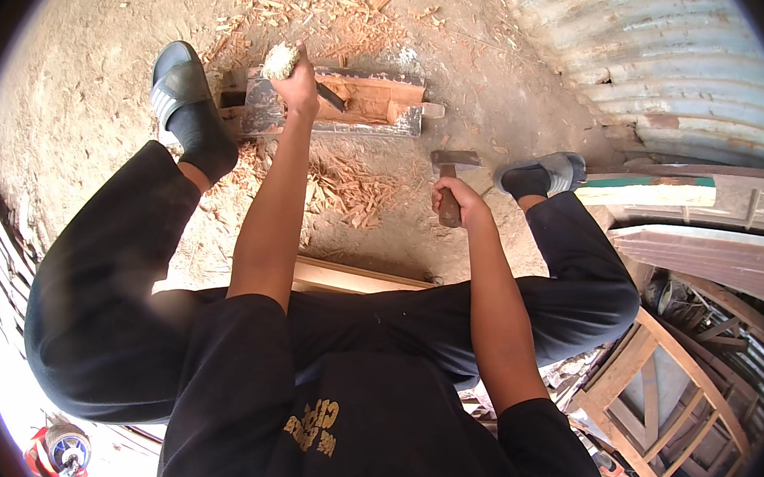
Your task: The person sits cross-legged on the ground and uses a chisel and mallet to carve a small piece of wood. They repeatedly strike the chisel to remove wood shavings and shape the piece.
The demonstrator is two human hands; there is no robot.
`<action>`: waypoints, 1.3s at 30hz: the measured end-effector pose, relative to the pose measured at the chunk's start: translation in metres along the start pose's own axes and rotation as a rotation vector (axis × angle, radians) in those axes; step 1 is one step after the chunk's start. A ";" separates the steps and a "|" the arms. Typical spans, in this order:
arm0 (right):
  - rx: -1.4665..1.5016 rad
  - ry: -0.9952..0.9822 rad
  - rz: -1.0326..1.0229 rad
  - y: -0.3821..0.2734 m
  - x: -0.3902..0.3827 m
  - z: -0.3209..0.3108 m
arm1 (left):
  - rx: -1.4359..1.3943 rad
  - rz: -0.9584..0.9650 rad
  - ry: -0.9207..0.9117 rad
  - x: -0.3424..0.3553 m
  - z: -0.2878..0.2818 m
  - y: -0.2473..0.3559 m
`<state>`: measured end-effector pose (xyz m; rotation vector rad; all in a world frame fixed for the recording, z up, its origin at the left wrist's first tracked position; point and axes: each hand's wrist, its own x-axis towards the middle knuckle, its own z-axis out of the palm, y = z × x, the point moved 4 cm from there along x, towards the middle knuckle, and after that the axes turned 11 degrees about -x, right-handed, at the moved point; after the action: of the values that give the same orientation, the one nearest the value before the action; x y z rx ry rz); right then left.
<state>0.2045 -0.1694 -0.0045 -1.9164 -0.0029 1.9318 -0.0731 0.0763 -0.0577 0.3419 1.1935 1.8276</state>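
A chisel (331, 98) with a pale, frayed handle top is gripped in my left hand (299, 89). Its dark blade slants down to the right, into the hollow of a wooden block (405, 129). The hollow shows fresh orange-brown wood, while the block's outer sides are dark and worn. Whether the blade's tip touches the wood, I cannot tell. My right hand (460, 202) is wrapped around the short wooden handle of a hammer (455, 157). The hammer's dark head is raised to the right of the block and nearer to me, apart from the chisel.
Wood chips (351, 187) are scattered on the dirt floor around the block. My sandalled feet are on either side of it. Corrugated metal sheets (654, 47) stand at the right. Wooden frames (654, 387) lie at the lower right, and a board (349, 277) lies before my legs.
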 end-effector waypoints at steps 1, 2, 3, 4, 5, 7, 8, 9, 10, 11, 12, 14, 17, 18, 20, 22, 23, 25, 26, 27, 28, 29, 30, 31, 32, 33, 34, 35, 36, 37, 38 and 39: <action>0.004 0.003 0.005 0.001 0.000 -0.001 | -0.017 0.003 0.004 -0.002 0.000 0.001; -0.001 0.001 0.001 0.002 0.000 -0.003 | -0.049 -0.058 -0.026 -0.007 0.004 0.006; -0.005 -0.001 -0.002 0.002 -0.001 -0.005 | -0.081 -0.119 -0.056 -0.012 0.005 0.011; -0.016 -0.009 -0.005 0.002 -0.001 -0.005 | -0.113 -0.173 -0.081 -0.014 0.005 0.014; -0.018 -0.010 -0.007 0.002 -0.001 -0.005 | -0.087 -0.191 -0.096 -0.013 0.004 0.015; -0.021 -0.013 -0.011 0.001 -0.001 -0.003 | -0.034 -0.226 -0.126 -0.011 0.003 0.018; -0.016 -0.008 -0.009 0.001 -0.001 -0.002 | -0.020 -0.216 -0.135 -0.012 0.005 0.017; -0.011 -0.001 -0.006 0.001 -0.001 -0.002 | -0.007 -0.207 -0.144 -0.015 0.008 0.016; -0.006 0.005 -0.005 0.000 -0.002 -0.001 | 0.006 -0.196 -0.154 -0.016 0.010 0.013; -0.011 -0.002 -0.004 0.000 -0.001 0.000 | 0.076 -0.155 -0.164 -0.012 0.009 0.007; -0.015 -0.009 -0.004 -0.001 -0.001 0.000 | 0.083 -0.144 -0.149 -0.011 0.004 0.000; -0.005 -0.015 0.011 -0.004 -0.003 0.000 | 0.094 -0.124 -0.124 -0.015 0.006 -0.003; -0.003 -0.001 0.016 -0.011 -0.009 0.005 | -0.045 -0.097 -0.074 -0.011 -0.015 -0.015; -0.019 0.018 -0.009 -0.014 -0.010 0.009 | -0.070 -0.124 -0.048 -0.009 -0.020 -0.018; -0.104 0.107 -0.079 -0.027 -0.025 0.020 | -0.125 -0.176 -0.001 -0.009 -0.024 -0.018; -0.238 0.244 -0.159 -0.047 -0.051 0.037 | -0.109 -0.177 -0.005 -0.020 -0.019 -0.014; -0.306 0.261 -0.238 -0.058 -0.062 0.045 | -0.094 -0.214 0.066 -0.028 -0.010 -0.009; -0.357 0.310 -0.379 -0.083 -0.098 0.080 | 0.112 -0.093 0.008 -0.045 0.008 0.019; -0.387 0.322 -0.455 -0.097 -0.116 0.102 | 0.189 0.041 -0.030 -0.046 0.013 0.029; -0.426 0.292 -0.525 -0.112 -0.134 0.121 | 0.139 0.026 -0.117 -0.045 0.013 0.026; -0.462 0.260 -0.591 -0.125 -0.152 0.142 | 0.077 0.126 -0.116 -0.045 0.013 0.028; -0.488 0.253 -0.656 -0.138 -0.172 0.163 | 0.069 0.144 -0.124 -0.046 0.014 0.029; -0.513 0.244 -0.721 -0.151 -0.193 0.184 | 0.061 0.164 -0.132 -0.047 0.014 0.031; -0.541 0.227 -0.814 -0.165 -0.214 0.204 | 0.048 0.161 -0.094 -0.048 0.011 0.031; -0.569 0.209 -0.908 -0.178 -0.234 0.224 | 0.033 0.158 -0.057 -0.049 0.010 0.031; -0.644 0.229 -1.016 -0.190 -0.253 0.243 | 0.014 0.157 -0.020 -0.048 0.010 0.030; -0.718 0.244 -1.130 -0.198 -0.268 0.262 | 0.045 0.165 -0.019 -0.046 0.010 0.028; -0.752 0.214 -1.215 -0.204 -0.274 0.278 | 0.076 0.174 -0.019 -0.044 0.007 0.020; -0.848 0.232 -1.258 -0.205 -0.269 0.287 | 0.108 0.181 -0.020 -0.042 0.004 0.011; -0.942 0.245 -1.304 -0.205 -0.255 0.293 | 0.102 0.191 -0.010 -0.036 -0.002 -0.006; -1.025 0.284 -1.343 -0.202 -0.237 0.290 | 0.048 0.099 -0.050 -0.041 0.001 -0.018; -1.145 0.318 -1.329 -0.191 -0.206 0.276 | -0.012 0.005 -0.109 -0.050 0.008 -0.028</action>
<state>-0.0115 0.0243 0.2615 -1.7785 -2.0179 0.6152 -0.0246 0.0449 -0.0658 0.4326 1.1072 1.7961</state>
